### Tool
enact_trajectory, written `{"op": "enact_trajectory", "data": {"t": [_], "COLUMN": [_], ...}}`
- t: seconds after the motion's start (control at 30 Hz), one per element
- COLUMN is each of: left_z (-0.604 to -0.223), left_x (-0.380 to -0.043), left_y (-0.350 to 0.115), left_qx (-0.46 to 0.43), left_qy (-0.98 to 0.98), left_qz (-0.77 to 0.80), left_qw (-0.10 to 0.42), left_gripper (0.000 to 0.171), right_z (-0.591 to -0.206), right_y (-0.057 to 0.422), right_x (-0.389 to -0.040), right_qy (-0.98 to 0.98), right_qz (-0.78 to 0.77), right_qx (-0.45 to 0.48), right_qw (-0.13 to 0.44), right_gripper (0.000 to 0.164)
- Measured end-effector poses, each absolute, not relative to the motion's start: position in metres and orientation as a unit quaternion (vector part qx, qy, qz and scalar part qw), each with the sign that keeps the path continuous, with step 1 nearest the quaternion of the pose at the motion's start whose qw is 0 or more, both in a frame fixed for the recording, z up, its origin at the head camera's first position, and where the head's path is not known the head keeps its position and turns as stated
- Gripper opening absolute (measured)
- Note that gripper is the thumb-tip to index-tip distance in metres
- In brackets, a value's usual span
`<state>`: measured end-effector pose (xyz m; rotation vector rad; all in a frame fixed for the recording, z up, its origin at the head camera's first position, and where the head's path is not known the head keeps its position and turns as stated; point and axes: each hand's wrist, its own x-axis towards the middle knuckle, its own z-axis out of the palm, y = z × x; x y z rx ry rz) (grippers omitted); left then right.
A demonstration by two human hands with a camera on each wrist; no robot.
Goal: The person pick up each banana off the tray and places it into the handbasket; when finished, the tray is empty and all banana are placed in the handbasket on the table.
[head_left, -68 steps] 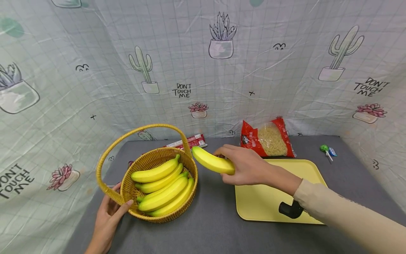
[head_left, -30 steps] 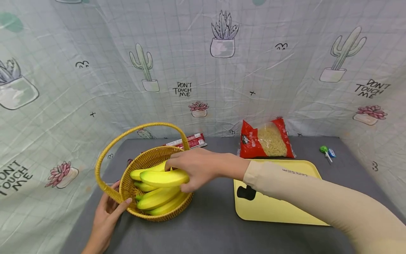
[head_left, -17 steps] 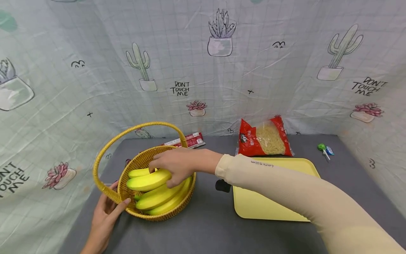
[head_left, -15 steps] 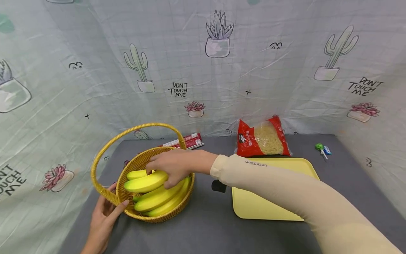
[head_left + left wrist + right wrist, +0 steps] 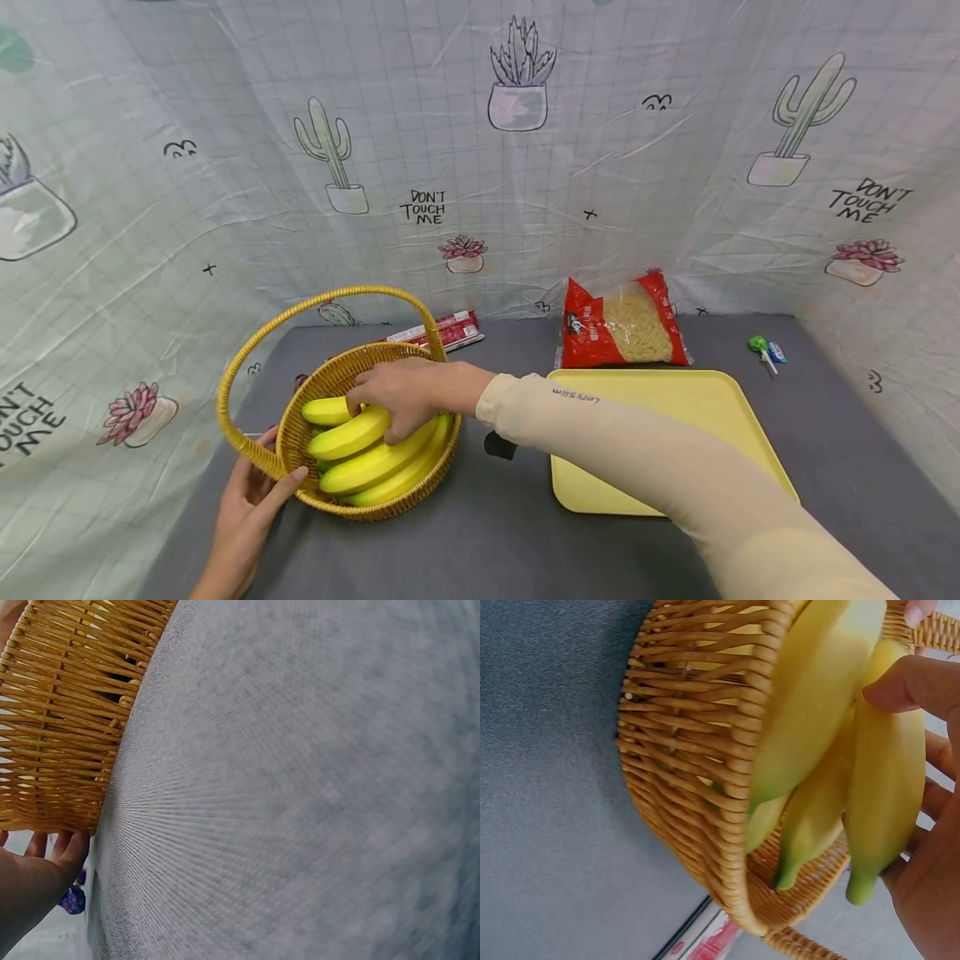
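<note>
A yellow wicker basket [image 5: 360, 512] with a tall hoop handle stands on the table at left, several bananas lying in it. My left hand [image 5: 243, 517] grips its left side, thumb over the rim near the handle's base; in the left wrist view the fingertips touch the wicker wall [image 5: 67, 727]. Inside the basket, my right hand [image 5: 401, 396] holds a banana [image 5: 341, 437] over the others. The right wrist view shows that banana [image 5: 885, 787] between thumb and fingers, its green tip pointing down in the picture. Part of it is hidden by the hand.
A yellow tray [image 5: 675, 392] lies right of the basket, partly under the right sleeve [image 5: 630, 446]. Behind it sits a red bag of pasta [image 5: 637, 329]. A green lollipop [image 5: 759, 343] lies far right. A red packet [image 5: 459, 329] is behind the basket.
My right hand has carried the banana left from beside the tray, then down into the basket among the others. The left hand has kept its hold on the basket.
</note>
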<state>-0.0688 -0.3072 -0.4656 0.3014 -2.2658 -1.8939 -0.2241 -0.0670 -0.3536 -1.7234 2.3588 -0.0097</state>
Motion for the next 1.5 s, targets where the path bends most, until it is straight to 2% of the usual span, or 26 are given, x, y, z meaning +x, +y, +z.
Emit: {"op": "enact_trajectory", "data": {"t": [0.6,0.97,1.5], "left_z": [-0.468,-0.468,-0.464], "left_x": [-0.067,-0.066,-0.062], "left_y": [-0.304,-0.304,-0.305], "left_qx": [0.093,0.089,0.086], "left_qy": [-0.754,-0.754,-0.759], "left_qz": [-0.644,-0.643,-0.634], "left_qw": [0.085,0.1,0.12], "left_gripper": [0.075,0.074,0.071], "right_z": [-0.365,-0.354,-0.338], "right_y": [-0.05,-0.028,0.006], "right_x": [-0.23,-0.226,-0.218], "right_qy": [0.805,0.801,0.779], "right_qz": [-0.038,-0.077,-0.143], "right_qx": [-0.583,-0.588,-0.609], "right_qw": [0.101,0.083,0.028], "right_gripper": [0.047,0.051,0.049]}}
